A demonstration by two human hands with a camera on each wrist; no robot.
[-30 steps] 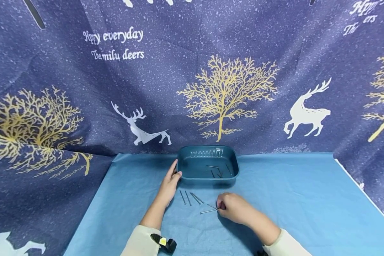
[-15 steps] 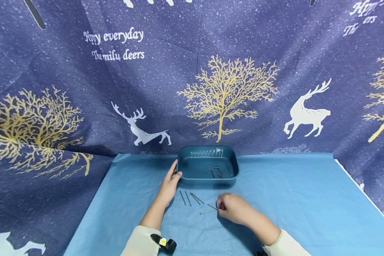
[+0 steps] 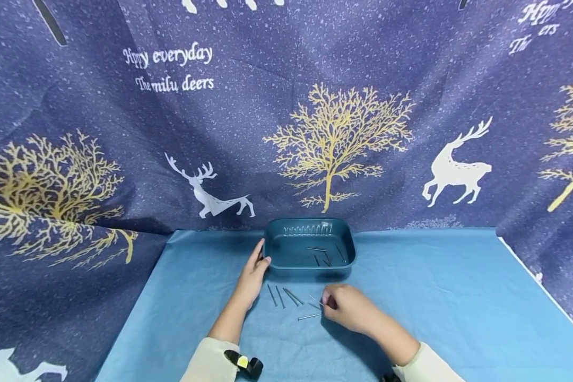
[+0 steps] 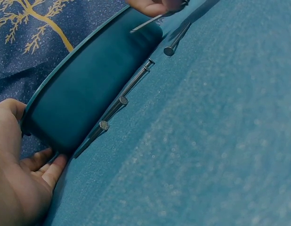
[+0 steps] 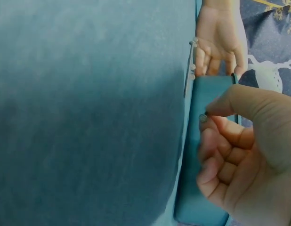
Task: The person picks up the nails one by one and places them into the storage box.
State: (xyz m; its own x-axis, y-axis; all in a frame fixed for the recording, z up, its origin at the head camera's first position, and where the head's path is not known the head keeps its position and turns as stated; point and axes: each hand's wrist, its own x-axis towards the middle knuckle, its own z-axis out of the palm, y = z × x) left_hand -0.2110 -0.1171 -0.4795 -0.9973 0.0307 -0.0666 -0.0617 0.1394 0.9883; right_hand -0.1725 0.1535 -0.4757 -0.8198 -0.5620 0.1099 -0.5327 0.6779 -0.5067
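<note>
My left hand (image 3: 252,273) holds the left end of a dark teal plastic tray (image 3: 310,271). In the left wrist view its thumb is at the tray rim (image 4: 65,59) and its other fingers are low against the wall. My right hand (image 3: 346,306) pinches a thin nail (image 4: 144,24) between thumb and forefinger, just above the cloth in front of the tray. In the right wrist view, the nail head (image 5: 203,118) shows at the fingertips. Several loose nails (image 3: 272,295) lie on the cloth between the hands, one nail (image 3: 309,317) close under the right fingers.
Several nails (image 3: 317,249) lie inside the tray, toward its right side. A light blue cloth (image 3: 434,297) covers the table. Behind the tray hangs a dark blue curtain (image 3: 248,116) printed with trees and deer. A black strap (image 3: 243,363) sits on the left sleeve.
The right hand has lifted a nail slightly off the cloth, its point now raised toward the tray. The left hand and the tray stay in place.
</note>
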